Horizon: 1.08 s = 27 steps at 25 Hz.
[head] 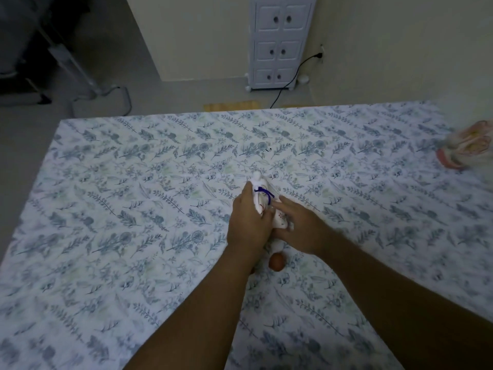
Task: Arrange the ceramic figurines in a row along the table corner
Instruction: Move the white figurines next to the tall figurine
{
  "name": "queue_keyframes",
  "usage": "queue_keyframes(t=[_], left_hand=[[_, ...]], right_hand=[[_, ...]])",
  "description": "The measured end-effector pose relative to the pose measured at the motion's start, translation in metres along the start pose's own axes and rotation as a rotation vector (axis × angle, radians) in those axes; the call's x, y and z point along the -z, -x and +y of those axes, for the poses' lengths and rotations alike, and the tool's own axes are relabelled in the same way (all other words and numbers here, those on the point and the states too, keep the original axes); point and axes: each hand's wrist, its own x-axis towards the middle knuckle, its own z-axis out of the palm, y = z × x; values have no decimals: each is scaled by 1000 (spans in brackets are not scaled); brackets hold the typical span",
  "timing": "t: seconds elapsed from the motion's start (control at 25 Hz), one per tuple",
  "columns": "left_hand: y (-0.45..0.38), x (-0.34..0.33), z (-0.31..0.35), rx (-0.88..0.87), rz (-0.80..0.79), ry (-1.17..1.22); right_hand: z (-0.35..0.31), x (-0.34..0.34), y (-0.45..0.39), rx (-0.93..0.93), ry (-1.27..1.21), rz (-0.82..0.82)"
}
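Note:
A white ceramic figurine point(259, 192) with a purple ribbon at its neck stands near the middle of the table. My left hand point(246, 222) is wrapped around its left side. A second white figurine point(281, 218) with small red marks sits right beside it, under the fingers of my right hand point(296, 228). Below both hands a small brown rounded piece point(276, 262) rests on the cloth, with something white just above it, mostly hidden by my wrists.
The table is covered with a white cloth point(133, 209) printed with blue leaves. A pink and white object point(465, 145) lies blurred at the far right edge. Beyond the table stand a white cabinet point(278, 41), a black cable and a metal stand on the floor.

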Motion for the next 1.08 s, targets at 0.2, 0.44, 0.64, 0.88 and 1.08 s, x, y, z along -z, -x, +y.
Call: queue_keyframes(t=[0.2, 0.44, 0.64, 0.88, 1.08], left_hand=[[1, -1, -2, -131, 7, 115], [5, -28, 42, -201, -73, 127], [-7, -100, 107, -356, -166, -16], [-21, -239, 204, -581, -462, -136], [-38, -335, 258, -701, -595, -190]], right_hand=[[9, -3, 10, 39, -117, 122], [45, 18, 38, -13, -97, 315], [105, 84, 71, -138, -117, 629], [213, 195, 124, -360, -222, 974], [282, 234, 151, -426, -249, 1084]])
